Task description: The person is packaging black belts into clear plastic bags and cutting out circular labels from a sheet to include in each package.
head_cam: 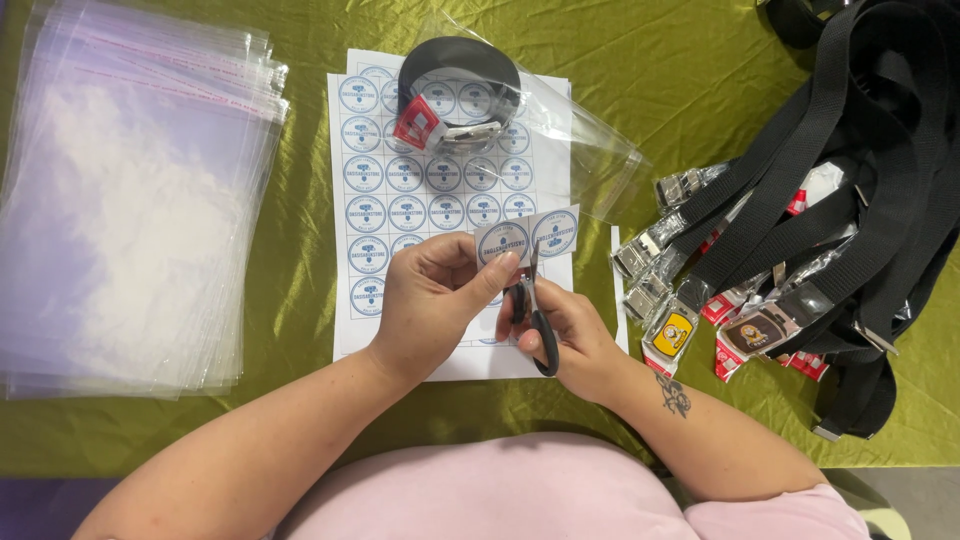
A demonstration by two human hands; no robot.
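1. The left hand [432,300] pinches a small paper strip [527,236] of round blue stickers between thumb and fingertips, holding it up just above the sticker sheet [440,190], near the middle of the table.
2. The right hand [565,335] is wrapped around black-handled scissors [535,315], fingers through the loops; the blades point up at the strip's lower edge. I cannot tell whether the blades are parted or closed.
3. To do this cut well, I'd judge: keep the strip taut, aim the blades at the white gap between the two circles, and keep the thumb clear of the cutting line.
4. Count: two stickers on the strip, one pair of scissors, one sheet lying flat with rows of round stickers, partly hidden by the hands.
5. At the far end of the sheet, one coiled black belt [458,95] with a red tag sits in a clear bag [590,150].
6. Left: a thick stack of clear bags [130,200], too many to count.
7. Right: a heap of black belts [850,200] with metal buckles, tangled; number unclear.
8. Everything rests on a green cloth [280,300].
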